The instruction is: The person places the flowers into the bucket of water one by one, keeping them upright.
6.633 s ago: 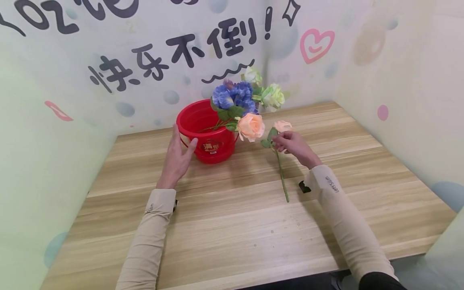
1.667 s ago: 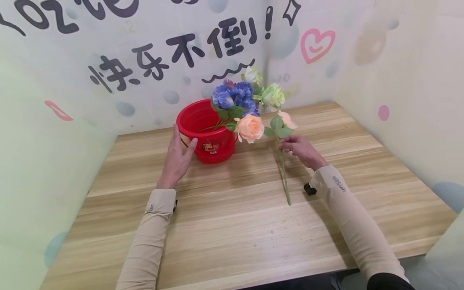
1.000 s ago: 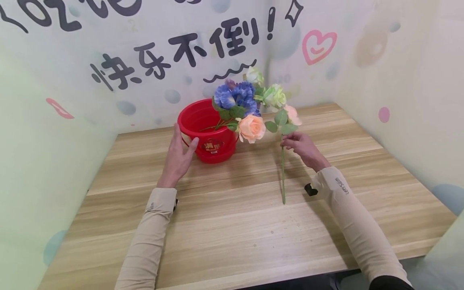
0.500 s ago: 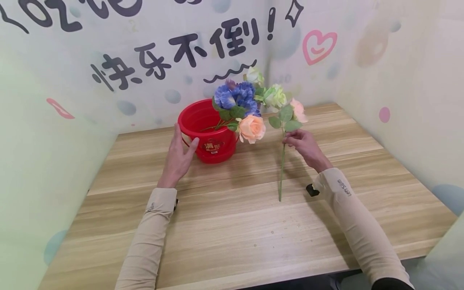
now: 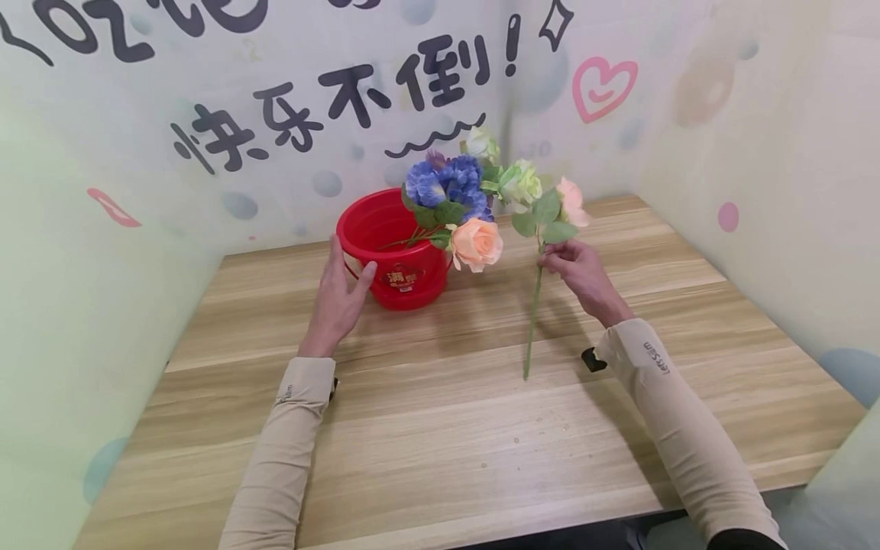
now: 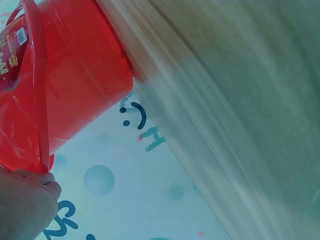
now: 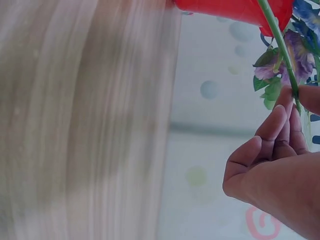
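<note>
At the back of the table a red bucket (image 5: 431, 284) stands upright with several artificial flowers leaning out over its right rim. They include a blue flower (image 5: 447, 183), green-white roses (image 5: 521, 183) and a peach rose (image 5: 477, 244). My left hand (image 5: 333, 307) rests against the bucket's left side, thumb spread from the straight fingers, fingertips at the rim. To the right of the bucket, my right hand (image 5: 583, 279) pinches a pale pink rose (image 5: 571, 203) by its green stem, just under the leaves. In the right wrist view thumb and forefinger meet on the stem (image 7: 281, 45).
The wooden table (image 5: 426, 435) has a few small spots near its front. Patterned wall sheets (image 5: 742, 137) with printed lettering enclose it at the back and both sides. The bucket's thin red handle (image 6: 37, 90) hangs down its side in the left wrist view.
The right hand has shifted its hold from near the bloom down onto the stem. The rose has risen and tilted, its bloom going right and its stem end left. The left hand and bucket stay put.
</note>
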Demonstrator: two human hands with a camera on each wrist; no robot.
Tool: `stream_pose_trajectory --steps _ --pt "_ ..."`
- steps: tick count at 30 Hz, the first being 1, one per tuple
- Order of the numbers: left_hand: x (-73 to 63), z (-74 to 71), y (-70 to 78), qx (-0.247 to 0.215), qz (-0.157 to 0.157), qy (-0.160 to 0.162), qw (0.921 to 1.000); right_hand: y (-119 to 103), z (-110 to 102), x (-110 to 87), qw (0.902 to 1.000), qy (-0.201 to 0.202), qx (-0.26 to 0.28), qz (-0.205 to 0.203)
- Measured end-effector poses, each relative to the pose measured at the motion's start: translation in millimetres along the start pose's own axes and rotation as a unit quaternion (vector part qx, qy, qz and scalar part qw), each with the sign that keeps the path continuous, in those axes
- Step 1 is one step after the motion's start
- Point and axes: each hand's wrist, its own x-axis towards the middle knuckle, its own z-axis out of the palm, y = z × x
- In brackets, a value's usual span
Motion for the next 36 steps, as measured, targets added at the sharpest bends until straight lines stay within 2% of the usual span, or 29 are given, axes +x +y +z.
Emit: stream_pose_trajectory --steps 21,31,36 --pt "-0.5 0.3 0.3 0.001 0.003 0.002 1.0 -19 8 -8.4 0.9957 0.061 0.034 -0.061" --pt "-0.1 0.6 0.2 -0.003 0.005 0.003 1.0 -27 5 -11.6 0.9925 0.101 0.022 -0.066" --pt "0.0 0.6 0.8 -0.002 0.006 0.003 1.0 -32 0 -12.4 0.9881 0.124 0.041 -0.082"
